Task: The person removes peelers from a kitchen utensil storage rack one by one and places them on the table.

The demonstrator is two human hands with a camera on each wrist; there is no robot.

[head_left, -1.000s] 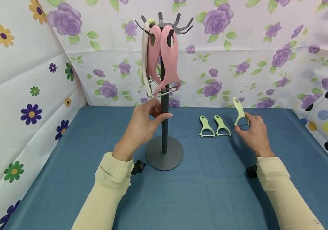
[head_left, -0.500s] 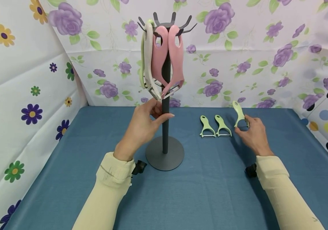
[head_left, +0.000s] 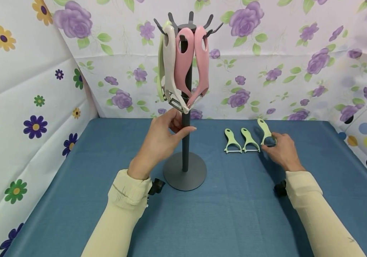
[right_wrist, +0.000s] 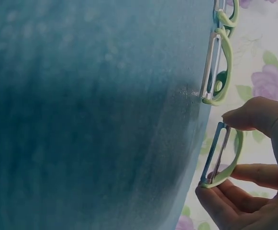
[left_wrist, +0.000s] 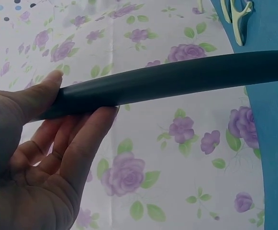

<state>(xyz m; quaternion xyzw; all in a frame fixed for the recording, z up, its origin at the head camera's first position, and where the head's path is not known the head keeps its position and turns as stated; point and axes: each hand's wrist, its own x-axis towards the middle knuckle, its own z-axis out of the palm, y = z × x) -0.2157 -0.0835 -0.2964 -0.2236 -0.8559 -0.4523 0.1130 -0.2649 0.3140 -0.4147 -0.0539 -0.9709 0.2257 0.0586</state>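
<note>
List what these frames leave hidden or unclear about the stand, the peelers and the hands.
- Head view: the green hanging peeler is mostly covered by the white peeler; its blade is not visible.
- Head view: the held green peeler has its blade end covered by the right hand.
- Left wrist view: the stand shows only its pole, in the left hand; base and hooks are cut off.
- Right wrist view: whether the held peeler touches the blue tablecloth is unclear.

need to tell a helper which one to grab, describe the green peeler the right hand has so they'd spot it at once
Start at the dark stand on the blue table and look to its right, where three pale green peelers sit in a row. The green peeler in question is the one farthest right. Unlike the two lying flat and untouched, it is pinched at its blade end by the right hand.
</note>
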